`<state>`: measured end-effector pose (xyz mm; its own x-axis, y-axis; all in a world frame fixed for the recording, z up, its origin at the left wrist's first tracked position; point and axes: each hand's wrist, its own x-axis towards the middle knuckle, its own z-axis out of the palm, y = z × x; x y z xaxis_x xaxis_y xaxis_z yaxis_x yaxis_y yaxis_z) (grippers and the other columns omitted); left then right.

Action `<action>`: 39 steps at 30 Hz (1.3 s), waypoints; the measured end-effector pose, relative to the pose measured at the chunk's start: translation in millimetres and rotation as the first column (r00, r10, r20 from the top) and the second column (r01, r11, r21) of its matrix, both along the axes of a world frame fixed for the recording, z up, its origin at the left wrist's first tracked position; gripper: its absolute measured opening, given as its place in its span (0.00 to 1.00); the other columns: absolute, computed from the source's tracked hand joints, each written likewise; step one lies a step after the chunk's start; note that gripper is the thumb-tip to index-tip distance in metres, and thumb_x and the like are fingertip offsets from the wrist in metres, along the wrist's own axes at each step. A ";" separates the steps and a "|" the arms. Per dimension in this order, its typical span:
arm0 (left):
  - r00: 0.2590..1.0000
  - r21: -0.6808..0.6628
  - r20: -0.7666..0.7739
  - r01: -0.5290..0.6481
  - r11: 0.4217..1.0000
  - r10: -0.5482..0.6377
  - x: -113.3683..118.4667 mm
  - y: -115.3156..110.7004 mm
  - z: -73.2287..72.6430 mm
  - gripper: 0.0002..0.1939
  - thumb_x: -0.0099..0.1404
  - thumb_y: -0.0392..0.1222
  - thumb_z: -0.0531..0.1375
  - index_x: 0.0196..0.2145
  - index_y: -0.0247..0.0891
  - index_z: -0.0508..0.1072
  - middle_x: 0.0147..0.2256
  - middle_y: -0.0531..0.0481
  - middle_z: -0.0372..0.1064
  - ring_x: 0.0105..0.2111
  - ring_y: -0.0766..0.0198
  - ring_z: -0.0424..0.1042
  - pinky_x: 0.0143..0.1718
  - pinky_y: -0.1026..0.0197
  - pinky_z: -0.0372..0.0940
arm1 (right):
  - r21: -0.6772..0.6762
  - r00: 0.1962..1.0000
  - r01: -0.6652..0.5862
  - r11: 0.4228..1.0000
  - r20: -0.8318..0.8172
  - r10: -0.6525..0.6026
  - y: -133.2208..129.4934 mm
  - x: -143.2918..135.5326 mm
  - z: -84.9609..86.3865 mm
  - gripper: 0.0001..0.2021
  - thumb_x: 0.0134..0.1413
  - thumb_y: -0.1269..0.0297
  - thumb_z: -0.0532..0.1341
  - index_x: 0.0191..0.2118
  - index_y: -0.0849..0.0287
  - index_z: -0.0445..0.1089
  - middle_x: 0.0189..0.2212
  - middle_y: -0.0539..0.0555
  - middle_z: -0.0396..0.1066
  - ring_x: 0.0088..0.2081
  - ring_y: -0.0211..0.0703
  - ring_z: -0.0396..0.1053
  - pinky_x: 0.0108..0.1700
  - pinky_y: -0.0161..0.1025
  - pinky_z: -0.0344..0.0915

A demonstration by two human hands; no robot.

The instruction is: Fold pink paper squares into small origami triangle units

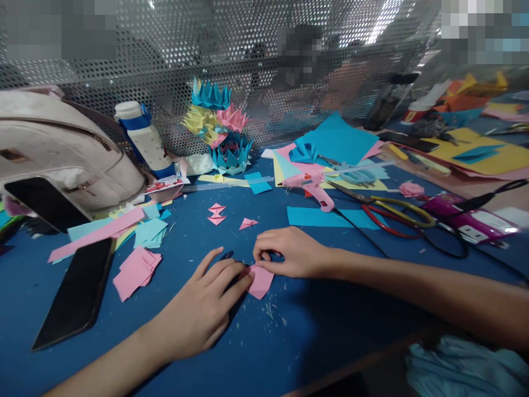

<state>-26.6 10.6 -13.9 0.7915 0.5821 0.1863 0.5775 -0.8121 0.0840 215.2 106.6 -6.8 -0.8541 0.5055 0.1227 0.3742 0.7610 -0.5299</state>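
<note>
A small pink paper square (261,282) lies on the blue table between my hands, its upper edge partly covered by fingers. My left hand (209,298) has its thumb and index finger on the paper's left corner, while the little finger stretches away. With curled fingers, my right hand (291,252) pinches the paper's upper edge. Just beyond are two joined folded pink pieces (216,214) and a single folded pink triangle (248,223). Left of my left hand sits a pile of pink squares (136,273).
Phones (76,295) and paper strips (99,231) lie left, near a backpack (61,149) and bottle (144,140). Folded paper flowers (229,151) stand behind. A pink glue gun (309,184), scissors (397,212), a blue strip (306,216) and a purple device (471,218) with cables lie right.
</note>
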 end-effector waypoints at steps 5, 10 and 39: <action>0.999 0.009 -0.033 0.024 1.000 -0.023 -1.4 0.6 -1.8 0.33 0.62 0.28 0.52 0.65 0.32 0.58 0.62 0.42 0.60 0.61 0.49 0.58 0.69 0.37 0.40 | -0.098 0.995 0.087 0.991 0.050 -0.082 -0.9 -2.2 3.5 0.03 0.57 0.69 0.60 0.33 0.59 0.72 0.30 0.48 0.72 0.32 0.36 0.67 0.33 0.33 0.54; 0.998 0.012 -0.062 0.022 1.000 -0.021 -1.6 1.0 -2.0 0.33 0.63 0.27 0.50 0.66 0.31 0.57 0.64 0.43 0.59 0.63 0.50 0.56 0.69 0.38 0.36 | -0.156 0.994 0.099 0.983 0.068 -0.089 1.1 -1.7 5.6 0.04 0.57 0.69 0.61 0.34 0.58 0.73 0.31 0.48 0.73 0.32 0.36 0.66 0.32 0.33 0.54; 1.000 0.045 0.025 0.014 0.999 -0.015 -0.7 -0.4 -2.9 0.26 0.65 0.31 0.53 0.61 0.32 0.65 0.59 0.44 0.65 0.59 0.52 0.60 0.70 0.42 0.30 | 0.001 0.985 -0.171 0.985 -0.030 0.171 11.9 5.7 -0.8 0.09 0.66 0.62 0.59 0.48 0.57 0.71 0.43 0.52 0.72 0.43 0.38 0.70 0.41 0.33 0.61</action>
<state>-27.3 10.2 -16.8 0.7948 0.5610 0.2317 0.5634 -0.8238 0.0618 221.0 118.5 -7.7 -0.9239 0.3525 0.1487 0.2227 0.8116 -0.5400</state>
